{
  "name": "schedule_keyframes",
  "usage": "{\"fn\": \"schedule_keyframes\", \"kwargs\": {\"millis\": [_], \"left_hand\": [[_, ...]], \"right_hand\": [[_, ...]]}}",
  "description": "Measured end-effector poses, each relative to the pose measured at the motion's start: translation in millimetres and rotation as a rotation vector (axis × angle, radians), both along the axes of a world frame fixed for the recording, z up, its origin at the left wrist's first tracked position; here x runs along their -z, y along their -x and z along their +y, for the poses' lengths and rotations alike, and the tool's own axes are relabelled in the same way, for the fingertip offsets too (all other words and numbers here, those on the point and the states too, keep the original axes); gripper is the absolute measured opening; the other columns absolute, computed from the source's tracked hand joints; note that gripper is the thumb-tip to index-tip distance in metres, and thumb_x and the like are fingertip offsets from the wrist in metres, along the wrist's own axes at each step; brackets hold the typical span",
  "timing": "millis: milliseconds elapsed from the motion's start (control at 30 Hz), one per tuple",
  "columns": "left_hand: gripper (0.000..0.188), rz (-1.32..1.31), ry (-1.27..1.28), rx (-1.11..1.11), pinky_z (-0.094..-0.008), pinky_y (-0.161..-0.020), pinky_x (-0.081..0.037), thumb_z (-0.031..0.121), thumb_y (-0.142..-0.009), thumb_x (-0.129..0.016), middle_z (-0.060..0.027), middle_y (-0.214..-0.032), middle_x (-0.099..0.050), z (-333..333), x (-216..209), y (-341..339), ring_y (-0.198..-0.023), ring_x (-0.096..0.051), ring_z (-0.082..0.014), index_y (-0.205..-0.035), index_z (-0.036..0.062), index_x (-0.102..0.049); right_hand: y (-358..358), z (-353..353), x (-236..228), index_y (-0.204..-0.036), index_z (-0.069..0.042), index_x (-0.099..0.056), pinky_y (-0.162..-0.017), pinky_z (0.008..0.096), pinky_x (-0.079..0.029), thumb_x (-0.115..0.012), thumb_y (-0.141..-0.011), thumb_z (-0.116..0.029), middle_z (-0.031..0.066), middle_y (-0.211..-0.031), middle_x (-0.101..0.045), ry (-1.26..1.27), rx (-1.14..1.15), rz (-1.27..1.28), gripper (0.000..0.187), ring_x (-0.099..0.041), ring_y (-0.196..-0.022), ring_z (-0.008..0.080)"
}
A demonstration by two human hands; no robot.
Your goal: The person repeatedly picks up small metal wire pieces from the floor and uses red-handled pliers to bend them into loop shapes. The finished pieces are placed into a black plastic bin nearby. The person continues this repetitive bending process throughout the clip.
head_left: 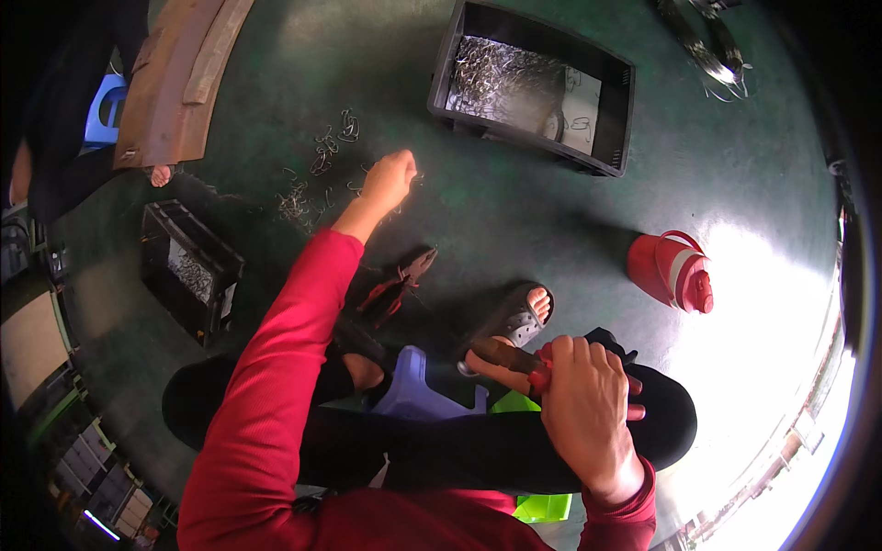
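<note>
My left hand (388, 186) reaches out over the floor with its fingers closed. Whatever it may pinch is hidden or too small to name. Loose bent metal wire pieces (296, 204) lie scattered to its left, and more wire hooks (324, 151) lie beyond. My right hand (588, 409), above my right thigh, is wrapped round a pair of red-handled pliers (507, 354), whose jaws point left. Another pair of pliers with red handles (402, 283) rests on the floor, nearer to me than my left hand.
A black crate (443, 115) holding metal pieces stands at the far side; a smaller black crate (197, 303) is at left. A red jug (663, 271) stands right. Wire coils (703, 55) lie far right. Another person's hand (161, 175) shows beside a wooden bench (170, 83).
</note>
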State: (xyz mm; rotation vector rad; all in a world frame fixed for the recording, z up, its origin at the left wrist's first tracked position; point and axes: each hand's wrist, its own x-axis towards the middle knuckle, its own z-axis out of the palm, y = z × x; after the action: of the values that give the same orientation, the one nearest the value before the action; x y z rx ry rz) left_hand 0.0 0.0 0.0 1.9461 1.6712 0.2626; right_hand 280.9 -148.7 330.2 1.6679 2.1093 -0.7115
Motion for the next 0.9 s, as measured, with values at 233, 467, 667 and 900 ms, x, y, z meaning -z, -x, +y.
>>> {"fn": "schedule_keyframes", "kwargs": {"millis": [233,467,667,900], "left_hand": [[0.016,-1.112,0.327,-0.584,-0.0220,-0.065,-0.048,0.012,-0.093,-0.064,-0.0036,-0.096,-0.067,-41.7,-150.1,-36.0,-0.078,-0.062,-0.0089,-0.105,0.0021,-0.065],[0.014,-1.451,0.180,-0.603,-0.0251,-0.069,-0.052,0.013,-0.093,-0.065,-0.0079,-0.099,-0.069,-105.4,-282.5,-60.5,-0.087,-0.068,-0.0164,-0.103,0.0041,-0.064],[0.010,-1.589,-0.022,-0.522,-0.0347,-0.085,-0.057,0.008,-0.096,-0.060,-0.0129,-0.105,-0.068,-150.6,-323.9,-58.8,-0.099,-0.069,-0.0251,-0.103,0.0016,-0.062],[0.009,-1.589,-0.224,-0.464,-0.0396,-0.088,-0.057,0.005,-0.095,-0.059,-0.0136,-0.108,-0.067,-169.7,-332.0,-53.6,-0.100,-0.068,-0.0257,-0.103,0.0037,-0.062]], "right_hand": [[-6.5,-0.7,-16.1,-0.094,0.000,-0.056,-0.068,0.0443,-0.050,-0.067,-0.078,-0.014,0.0162,-0.083,-0.064,-0.119,0.059,0.201,0.024,-0.065,-0.077,0.0354],[7.5,4.3,-26.2,-0.103,0.002,-0.057,-0.063,0.0372,-0.049,-0.068,-0.089,-0.020,0.0139,-0.079,-0.068,0.179,0.352,0.709,0.029,-0.065,-0.070,0.0237],[27.4,-1.2,-33.0,-0.116,0.003,-0.054,-0.089,0.0297,-0.048,-0.063,-0.094,-0.022,0.0129,-0.100,-0.069,0.534,0.370,0.947,0.035,-0.065,-0.092,0.0158],[39.7,-5.3,-39.4,-0.118,0.000,-0.056,-0.083,0.0290,-0.049,-0.065,-0.094,-0.023,0.0078,-0.098,-0.068,0.649,0.329,1.109,0.035,-0.061,-0.092,0.0133]]}}
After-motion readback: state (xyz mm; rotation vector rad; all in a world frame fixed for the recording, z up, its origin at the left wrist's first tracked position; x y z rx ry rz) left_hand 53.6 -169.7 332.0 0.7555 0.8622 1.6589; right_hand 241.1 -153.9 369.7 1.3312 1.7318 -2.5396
